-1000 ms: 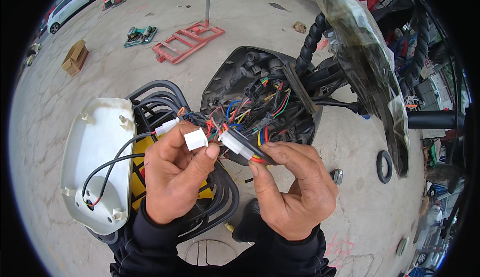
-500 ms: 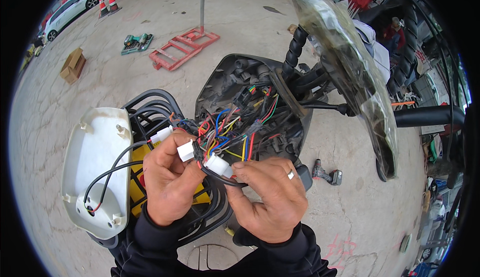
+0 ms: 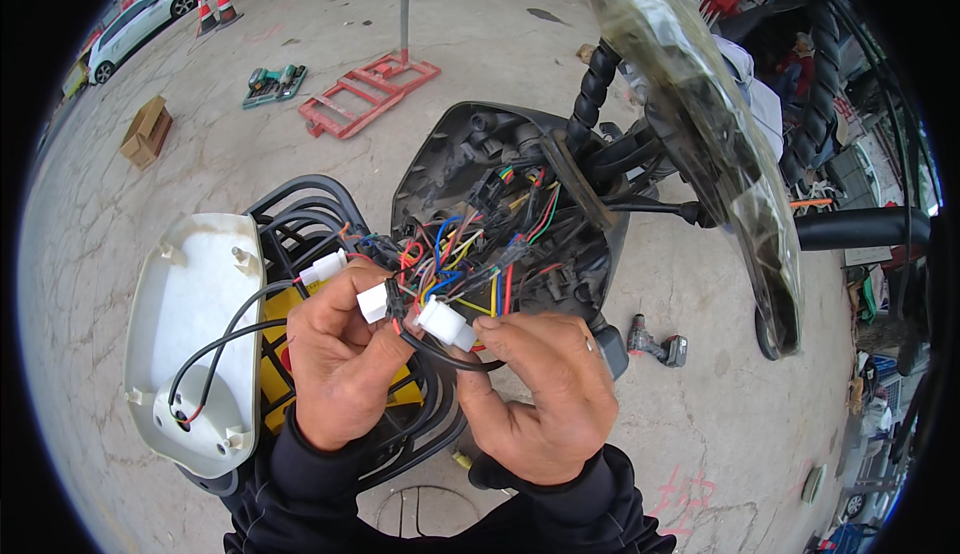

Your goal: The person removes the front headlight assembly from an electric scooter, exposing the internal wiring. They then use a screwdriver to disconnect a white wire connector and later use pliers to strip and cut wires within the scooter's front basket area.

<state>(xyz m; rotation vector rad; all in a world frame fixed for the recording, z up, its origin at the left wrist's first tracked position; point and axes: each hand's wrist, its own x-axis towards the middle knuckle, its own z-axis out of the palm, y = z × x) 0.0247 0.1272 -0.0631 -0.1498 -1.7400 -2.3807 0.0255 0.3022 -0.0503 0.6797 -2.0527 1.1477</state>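
My left hand (image 3: 342, 359) is closed, its thumb and fingers pinching wires wrapped in black tape, with a white plug connector (image 3: 372, 303) poking out above the fingertips. Thumb and forefinger of my right hand (image 3: 545, 394) grip the right end of a second white connector (image 3: 440, 320). A black cable (image 3: 445, 356) curves beneath it from one hand to the other. Beyond my hands, a tangle of coloured wires (image 3: 465, 249) spills from an opened black vehicle panel (image 3: 430, 176). Another white connector (image 3: 322, 268) lies just past my left knuckles.
A white plastic cover (image 3: 195, 284) with two dark wires rests on the left, beside a black basket rack (image 3: 305, 194). A clear windshield (image 3: 690, 104) and black handlebar grip (image 3: 850, 231) stand at right. On the ground are a drill (image 3: 655, 342), red metal stand (image 3: 370, 99) and cardboard box (image 3: 147, 134).
My right hand and the connector in its fingertips have shifted slightly right and up. My left hand keeps its pinch, almost unmoved.
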